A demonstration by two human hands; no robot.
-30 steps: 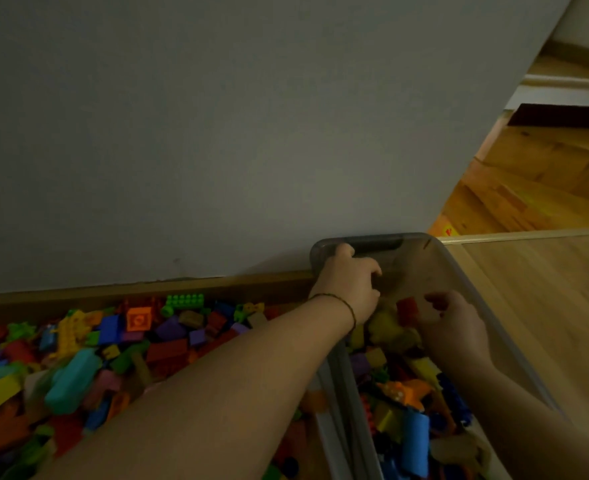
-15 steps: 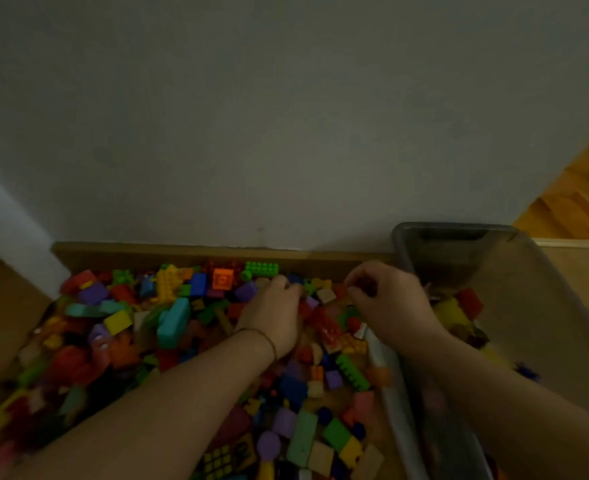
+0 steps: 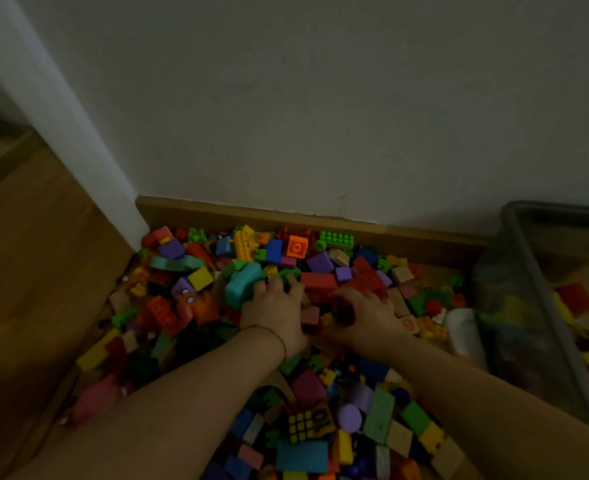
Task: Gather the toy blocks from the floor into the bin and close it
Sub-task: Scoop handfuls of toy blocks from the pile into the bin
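Both my hands are down in the toy blocks [image 3: 319, 281] right now. The heap is lying on the floor [image 3: 26, 271], packed against the skirting board [image 3: 407, 235] under the wall [image 3: 320, 98]. It is stretching from the corner on my left across to the bin [image 3: 514, 306] on my right, and it is also spilling back toward me.

My left hand [image 3: 275, 313], a thin bracelet [image 3: 269, 332] on its wrist, is pressing knuckles-up into the middle of the pile. Its fingers are curling over a green block [image 3: 290, 273], with a chunky teal block [image 3: 244, 285] touching on the thumb side. That teal one is lying with its long side running roughly from me toward the wall. I cannot tell whether this hand is actually closing round anything.

My right hand [image 3: 365, 317] is sitting just beside the left, its fingers digging into the red pieces. It is too dark there, so I cannot tell what it is holding either.

The bin is standing open-topped at the right edge with blocks showing inside. Its long axis is running from the skirting board back toward me, short end at the wall.

A long green studded brick [image 3: 336, 239] is lying along the skirting board. A puzzle cube [image 3: 300, 426] is sitting between my forearms.
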